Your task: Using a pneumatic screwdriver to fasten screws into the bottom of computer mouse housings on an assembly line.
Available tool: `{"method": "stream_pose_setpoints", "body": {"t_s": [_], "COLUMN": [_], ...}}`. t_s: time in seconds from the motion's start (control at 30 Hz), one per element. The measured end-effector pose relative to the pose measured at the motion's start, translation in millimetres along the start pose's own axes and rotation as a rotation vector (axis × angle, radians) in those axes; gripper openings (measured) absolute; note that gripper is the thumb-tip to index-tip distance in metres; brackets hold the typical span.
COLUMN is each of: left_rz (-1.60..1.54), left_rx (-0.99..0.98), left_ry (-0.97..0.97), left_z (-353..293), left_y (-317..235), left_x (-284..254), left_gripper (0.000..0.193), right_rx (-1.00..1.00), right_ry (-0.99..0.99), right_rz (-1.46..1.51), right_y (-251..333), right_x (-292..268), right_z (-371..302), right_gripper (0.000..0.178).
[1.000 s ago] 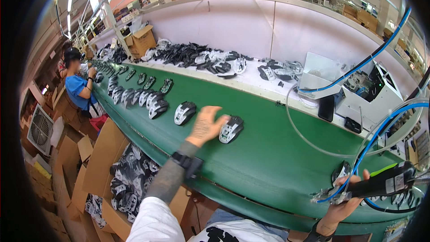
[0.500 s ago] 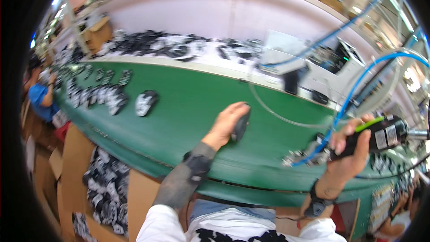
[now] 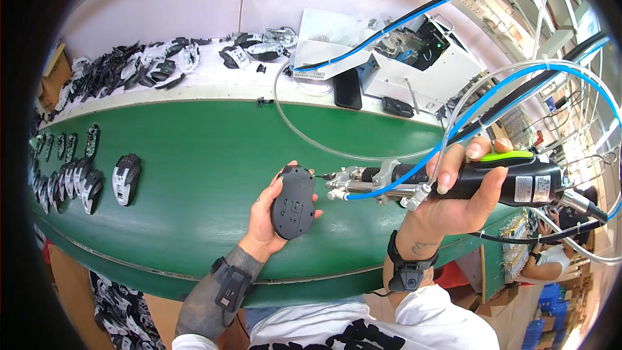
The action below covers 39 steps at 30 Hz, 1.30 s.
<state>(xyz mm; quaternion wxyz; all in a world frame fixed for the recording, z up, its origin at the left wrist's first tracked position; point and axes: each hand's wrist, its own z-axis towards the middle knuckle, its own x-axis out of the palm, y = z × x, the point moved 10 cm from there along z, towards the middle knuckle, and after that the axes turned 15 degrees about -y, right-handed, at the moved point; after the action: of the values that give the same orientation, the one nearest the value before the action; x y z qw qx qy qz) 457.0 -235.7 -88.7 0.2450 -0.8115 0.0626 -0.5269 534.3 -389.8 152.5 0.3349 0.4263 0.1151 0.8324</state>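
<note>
Centrally, left hand [image 3: 267, 215] palm-up, fingers clasping dark grey plastic mouse underside [image 3: 293, 202]; right hand [image 3: 457, 198] at centre right, clenched round black electric screwdriver [image 3: 453, 181], tip touching mouse's upper edge.

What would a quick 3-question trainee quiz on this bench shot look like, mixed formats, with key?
1. True or false: the left hand holds the dark mouse shell underside up.
2. Which hand grips the powered screwdriver? A) left B) right C) both
3. Fill in: the screwdriver's tip meets the shell at its ___ edge in the picture.

Key: 1 true. 2 B, the right hand. 3 right; the shell is held above the green belt, with other mouse shells lying at the far left.
</note>
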Motion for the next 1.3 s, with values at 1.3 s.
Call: {"method": "stream_pose_setpoints", "body": {"t_s": [1.3], "left_rz": [-0.006], "left_rx": [-0.136], "left_ry": [0.0], "left_z": [-10.6], "left_y": [15.3], "left_x": [4.1], "left_gripper": [0.049], "right_rx": [-0.034], "right_ry": [-0.012], "right_rz": [0.052], "right_y": [13.0], "right_x": [6.6], "right_z": [-5.6], "right_gripper": [0.034]}}
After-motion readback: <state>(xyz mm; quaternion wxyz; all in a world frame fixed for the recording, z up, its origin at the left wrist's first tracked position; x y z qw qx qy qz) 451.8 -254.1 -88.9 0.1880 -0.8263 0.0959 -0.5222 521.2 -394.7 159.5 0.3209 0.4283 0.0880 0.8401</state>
